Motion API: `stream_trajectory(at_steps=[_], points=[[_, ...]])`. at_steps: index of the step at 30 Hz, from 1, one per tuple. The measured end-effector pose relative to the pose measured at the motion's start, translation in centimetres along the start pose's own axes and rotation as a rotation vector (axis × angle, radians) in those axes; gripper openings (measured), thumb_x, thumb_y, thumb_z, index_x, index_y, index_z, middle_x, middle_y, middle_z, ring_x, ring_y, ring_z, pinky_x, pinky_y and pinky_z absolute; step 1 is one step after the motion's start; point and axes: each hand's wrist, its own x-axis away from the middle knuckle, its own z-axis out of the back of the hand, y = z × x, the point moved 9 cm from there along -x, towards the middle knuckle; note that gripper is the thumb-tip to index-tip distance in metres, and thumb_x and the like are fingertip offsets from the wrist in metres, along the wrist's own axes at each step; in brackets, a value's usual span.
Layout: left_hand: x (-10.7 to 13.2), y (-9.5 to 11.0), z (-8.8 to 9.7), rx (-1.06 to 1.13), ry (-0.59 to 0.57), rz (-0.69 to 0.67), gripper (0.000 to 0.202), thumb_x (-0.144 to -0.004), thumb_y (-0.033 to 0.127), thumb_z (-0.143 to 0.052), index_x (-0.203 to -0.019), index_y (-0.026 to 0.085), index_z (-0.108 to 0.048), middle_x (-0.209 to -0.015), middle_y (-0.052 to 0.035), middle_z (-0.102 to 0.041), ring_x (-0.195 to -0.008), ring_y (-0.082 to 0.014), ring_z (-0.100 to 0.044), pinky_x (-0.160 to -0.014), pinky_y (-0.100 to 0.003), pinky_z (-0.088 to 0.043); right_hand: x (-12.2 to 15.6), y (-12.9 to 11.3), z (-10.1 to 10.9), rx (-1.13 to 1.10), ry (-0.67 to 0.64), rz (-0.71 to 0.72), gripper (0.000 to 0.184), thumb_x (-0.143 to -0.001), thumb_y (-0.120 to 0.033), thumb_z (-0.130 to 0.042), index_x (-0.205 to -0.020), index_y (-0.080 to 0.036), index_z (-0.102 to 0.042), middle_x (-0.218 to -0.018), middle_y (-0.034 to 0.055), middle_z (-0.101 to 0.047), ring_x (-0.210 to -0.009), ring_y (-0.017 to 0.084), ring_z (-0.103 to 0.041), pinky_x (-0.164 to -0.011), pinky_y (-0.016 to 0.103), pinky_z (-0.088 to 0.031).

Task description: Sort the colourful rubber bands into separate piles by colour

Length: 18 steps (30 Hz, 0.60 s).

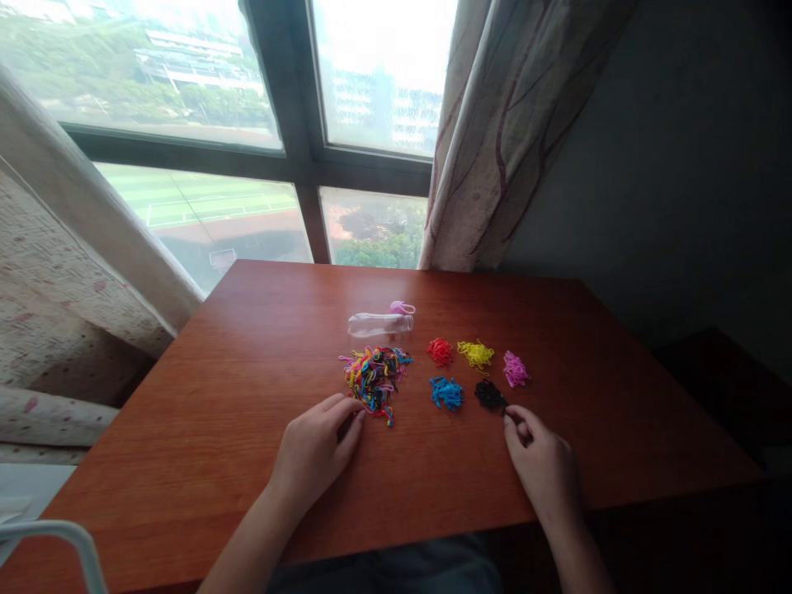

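Observation:
A loose pile of mixed small coloured loops (374,375), thin like little clips or bands, lies mid-table. At its near edge my left hand (322,437) has thumb and forefinger drawn together; what they hold, if anything, I cannot make out. My right hand (541,458) pinches a small black loop (505,409) at the edge of the black pile (488,394). Sorted by colour around it are a blue pile (446,393), a red pile (439,352), a yellow pile (476,355) and a pink pile (516,369).
Behind the mixed pile a clear plastic bottle (379,325) lies on its side, with a pink cap or lid with a loop (402,308) beside it. The brown wooden table (247,346) ends at a window between curtains (495,124). A white curved rail (68,532) stands at lower left.

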Motion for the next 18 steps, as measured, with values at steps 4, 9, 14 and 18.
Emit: stream_trajectory(at_steps=[4,9,14,18], points=[[-0.1,-0.1,-0.1,0.007,-0.006,0.01,0.021,-0.095,0.033,-0.047,-0.092,0.025,-0.066,-0.088,-0.0006,-0.069,-0.079,-0.0169,-0.066,-0.067,-0.025,-0.045,0.2,-0.6,0.0,-0.018,0.001,0.02,0.038,-0.088,-0.046,-0.046,-0.095,-0.021,-0.073,-0.065,0.004,-0.067,-0.058,0.021,-0.064,-0.055,0.029,-0.04],[0.0,0.0,-0.1,0.014,-0.006,0.012,0.021,-0.094,0.033,-0.048,-0.091,0.025,-0.067,-0.086,-0.0007,-0.069,-0.077,-0.0168,-0.065,-0.066,-0.026,-0.044,0.3,-0.7,0.0,-0.054,0.02,0.039,0.041,-0.089,-0.05,-0.045,-0.09,-0.02,-0.073,-0.067,0.006,-0.069,-0.061,0.022,-0.065,-0.057,0.029,-0.042],[0.0,0.1,0.1,0.029,0.011,0.006,0.021,-0.094,0.032,-0.048,-0.092,0.024,-0.067,-0.085,-0.0008,-0.069,-0.076,-0.0164,-0.065,-0.065,-0.025,-0.044,0.9,-1.8,-0.2,-0.14,0.048,0.056,0.039,-0.091,-0.051,-0.048,-0.089,-0.019,-0.072,-0.066,0.0048,-0.068,-0.058,0.019,-0.065,-0.056,0.027,-0.045],[0.0,-0.2,0.4,0.054,0.046,0.022,0.019,-0.092,0.029,-0.049,-0.097,0.024,-0.067,-0.086,-0.0011,-0.069,-0.073,-0.0157,-0.064,-0.063,-0.025,-0.045,2.2,-6.5,-1.6,-0.289,-0.009,0.2,0.032,-0.095,-0.041,-0.047,-0.089,-0.02,-0.07,-0.071,0.0042,-0.07,-0.06,0.017,-0.065,-0.06,0.024,-0.048]])
